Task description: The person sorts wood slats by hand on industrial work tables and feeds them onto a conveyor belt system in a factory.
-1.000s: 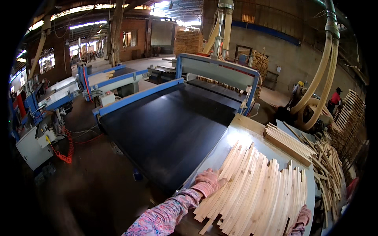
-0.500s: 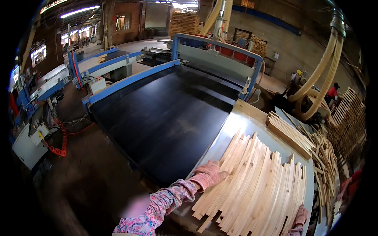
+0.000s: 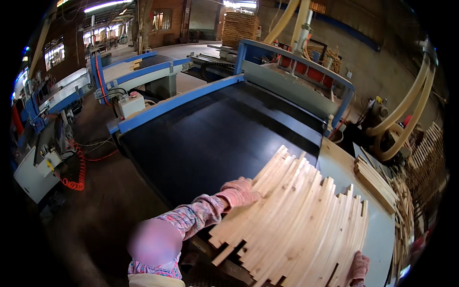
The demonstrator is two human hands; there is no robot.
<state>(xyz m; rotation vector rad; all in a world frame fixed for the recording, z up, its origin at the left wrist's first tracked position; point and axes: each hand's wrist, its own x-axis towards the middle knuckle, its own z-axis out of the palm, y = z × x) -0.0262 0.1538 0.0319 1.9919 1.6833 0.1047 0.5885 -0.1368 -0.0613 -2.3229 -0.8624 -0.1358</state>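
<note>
A wide bundle of pale wooden strips [image 3: 296, 210] lies side by side, with uneven ends. Its left part rests over the black conveyor belt [image 3: 201, 134], and its right part over the grey metal table [image 3: 380, 244]. My left hand [image 3: 239, 192], in a pink knitted glove, grips the bundle's left edge, thumb over the top. On the opposite edge, near the lower right, my right hand [image 3: 358, 267] presses in, also gloved; some of its fingers are hidden. Between them the two hands hold the strips together.
A blue machine frame [image 3: 296, 57] spans the belt's far end, and a blue rail [image 3: 181, 105] borders its left side. A smaller stack of strips [image 3: 375, 184] lies on the table's right. Loose sticks [image 3: 402, 205] are piled beyond. A control box [image 3: 132, 104] stands by the rail.
Both hands have shifted the bundle of strips leftward, from the metal table partly onto the black belt. The view has also turned, so the machine sits further right.
</note>
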